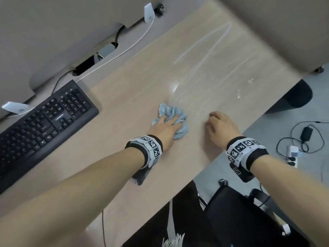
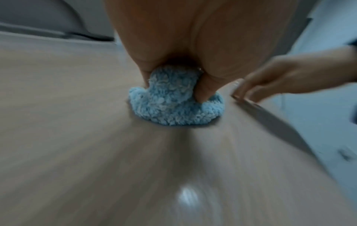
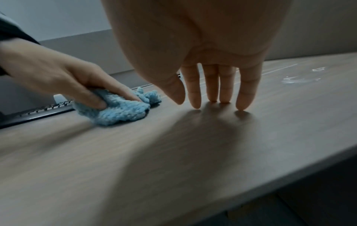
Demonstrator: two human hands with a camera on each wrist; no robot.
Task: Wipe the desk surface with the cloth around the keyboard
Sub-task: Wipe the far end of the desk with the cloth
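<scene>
With left hand (image 1: 166,128) fingers bunching the blue cloth (image 1: 175,115) and right hand (image 1: 221,128) fingers straight, fingertips braced on the bench (image 1: 124,97), it is best to press flat, overlapping strokes, skirting the keyboard (image 1: 41,122).

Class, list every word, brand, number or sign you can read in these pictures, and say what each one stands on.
"LONGSYN", as best it reads: white brand mark on the black keyboard, somewhat blurred.
Key legends on the keyboard: too small and blurred to read.
Wristbands: black-and-white square code markers, no letters.
White tags at the desk's back: small mark, unreadable.
Blue cloth: no text.
</scene>
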